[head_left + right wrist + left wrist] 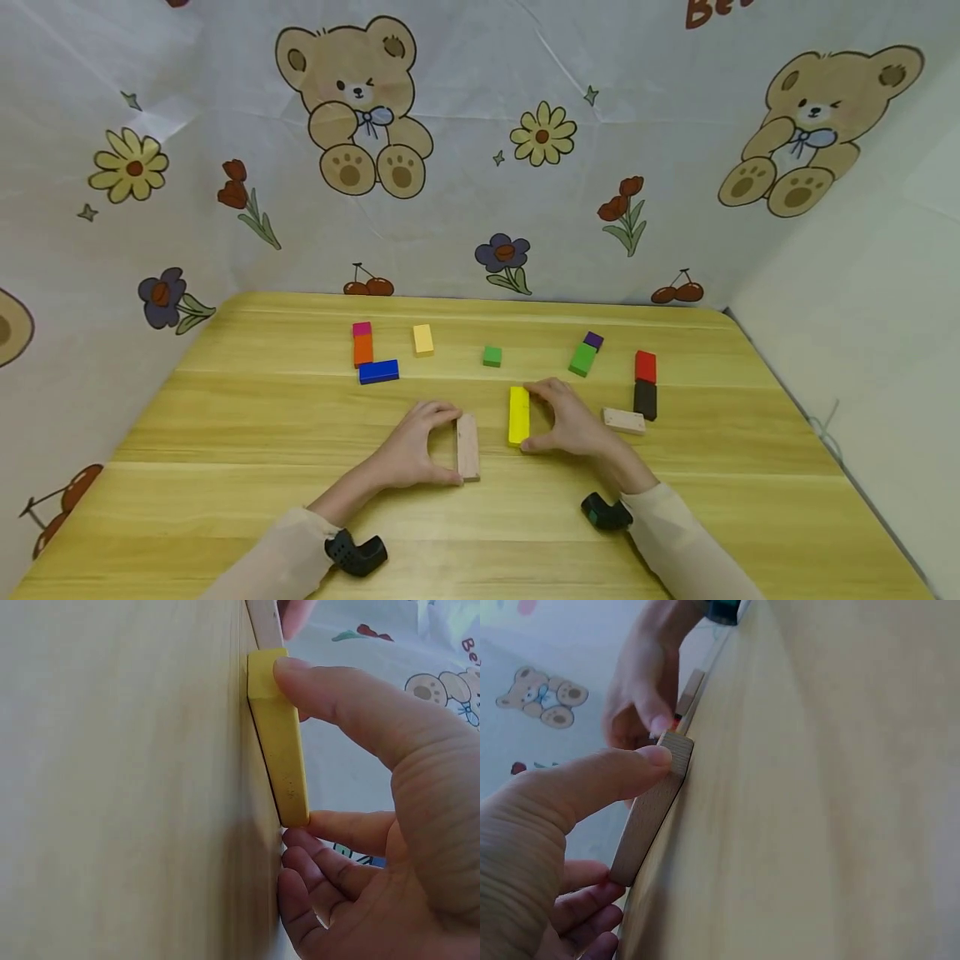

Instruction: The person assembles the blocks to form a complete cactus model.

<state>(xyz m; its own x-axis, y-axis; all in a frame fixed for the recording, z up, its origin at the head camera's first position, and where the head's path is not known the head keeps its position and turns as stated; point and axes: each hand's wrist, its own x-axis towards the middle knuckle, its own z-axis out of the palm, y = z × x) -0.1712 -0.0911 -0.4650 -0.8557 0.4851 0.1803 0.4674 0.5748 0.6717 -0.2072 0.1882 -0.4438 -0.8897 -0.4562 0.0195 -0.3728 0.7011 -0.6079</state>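
Observation:
My left hand (411, 446) pinches a plain wooden block (468, 447) end to end, thumb on the near end and fingers at the far one. In the left wrist view, the thumb presses the top end of that wooden block (651, 814). To the right, my right hand (572, 421) holds a yellow block (519, 416) the same way. The right wrist view shows the yellow block (279, 739) between thumb and index finger, its long side along the tabletop. Both blocks lie roughly parallel, with a gap of bare wood between them.
On the table (262, 492) behind the hands lie a blue block (378, 372), an orange block (363, 351), a pale yellow block (423, 340) and green blocks (492, 357). Right of my right hand are a red block (646, 367), a black block (645, 400) and another wooden block (623, 421).

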